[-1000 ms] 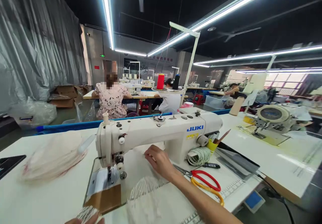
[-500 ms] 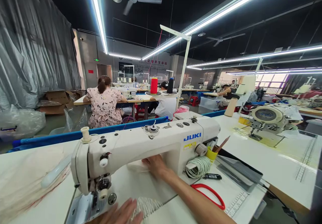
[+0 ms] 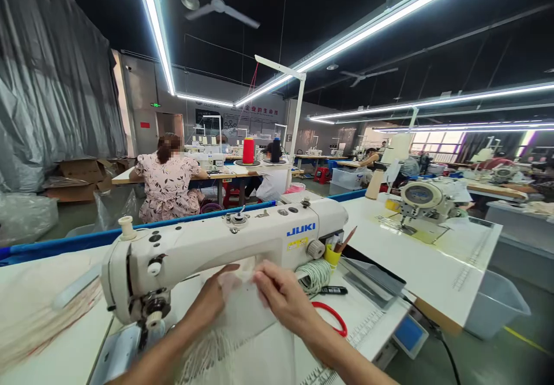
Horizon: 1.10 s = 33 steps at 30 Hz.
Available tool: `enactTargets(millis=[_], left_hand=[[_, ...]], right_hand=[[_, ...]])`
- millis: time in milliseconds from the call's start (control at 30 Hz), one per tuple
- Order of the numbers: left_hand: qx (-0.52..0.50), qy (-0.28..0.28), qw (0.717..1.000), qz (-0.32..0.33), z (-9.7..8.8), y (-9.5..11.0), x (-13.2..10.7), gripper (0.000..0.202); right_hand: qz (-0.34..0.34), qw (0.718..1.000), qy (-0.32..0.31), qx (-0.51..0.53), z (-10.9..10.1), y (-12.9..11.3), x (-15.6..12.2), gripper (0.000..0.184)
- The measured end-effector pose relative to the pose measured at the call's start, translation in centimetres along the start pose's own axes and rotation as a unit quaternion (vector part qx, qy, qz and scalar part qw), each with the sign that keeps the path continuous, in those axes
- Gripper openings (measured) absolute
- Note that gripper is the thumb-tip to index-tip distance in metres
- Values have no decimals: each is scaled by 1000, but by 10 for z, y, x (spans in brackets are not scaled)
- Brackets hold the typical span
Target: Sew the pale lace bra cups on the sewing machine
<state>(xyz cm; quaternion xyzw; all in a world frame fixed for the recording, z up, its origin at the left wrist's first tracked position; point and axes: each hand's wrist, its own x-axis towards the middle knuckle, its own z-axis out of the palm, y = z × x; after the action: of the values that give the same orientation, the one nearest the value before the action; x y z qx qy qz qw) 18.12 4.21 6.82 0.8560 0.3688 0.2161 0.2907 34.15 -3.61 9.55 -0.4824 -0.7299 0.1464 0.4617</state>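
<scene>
A sheer white fabric piece (image 3: 244, 313) with a fringe of loose threads hangs in front of the white JUKI sewing machine (image 3: 208, 246). My left hand (image 3: 214, 295) grips its upper left edge, the fingers partly behind the cloth. At the upper right edge, my right hand (image 3: 279, 292) is closed in a pinch on the same fabric. Both hands are raised beside the machine's arm, to the right of the needle area. The fringe trails down toward the front of the table.
Right of my hands lie a coil of pale cord (image 3: 315, 276), a black marker (image 3: 334, 290), red-handled scissors (image 3: 333, 316) and a yellow cup (image 3: 332, 255) of tools. More threaded cloth (image 3: 38, 316) lies left. Another machine (image 3: 426, 197) stands right; a co-worker (image 3: 168, 183) sits ahead.
My right hand has drawn back from under the machine arm. My left hand has risen from the fringe, and both now hold the fabric up. The view has turned slightly right.
</scene>
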Motion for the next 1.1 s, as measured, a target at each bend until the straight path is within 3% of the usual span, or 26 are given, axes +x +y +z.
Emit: enactTargets(millis=[100,167,233,300,367,500,567,667,867,1100], left_hand=[[-156,-33,987,15,-6,25,-40,71],[-262,-59,963,-23,-10,33,-73,69],[-304,-62,947,-88,-17,34,-109,60],[-302,-32,943,-133,-26,31,-145,54],[-325,-9,935,-143,-34,29,-178,53],[-405,-43,892,-199,-35,32,-226,51],[-394,-62,883,-248,-30,34,-240,49],[-347,-70,891,-283,-27,34,-253,35],[-324,-50,900,-288,-34,26,-270,20],[-320,-44,902,-286,-31,20,-267,16]], right_hand=[[9,998,-62,26,5,-19,1,38],[29,988,-129,75,13,-32,-5,37],[62,953,-243,169,21,-46,-16,32],[105,900,-332,262,30,-59,-29,40],[145,874,-343,313,44,-71,-42,42],[174,871,-306,342,83,-90,-64,41],[169,878,-296,337,102,-96,-73,42],[163,888,-283,325,120,-99,-80,44],[166,894,-282,305,130,-99,-80,45],[176,890,-296,298,137,-95,-80,43]])
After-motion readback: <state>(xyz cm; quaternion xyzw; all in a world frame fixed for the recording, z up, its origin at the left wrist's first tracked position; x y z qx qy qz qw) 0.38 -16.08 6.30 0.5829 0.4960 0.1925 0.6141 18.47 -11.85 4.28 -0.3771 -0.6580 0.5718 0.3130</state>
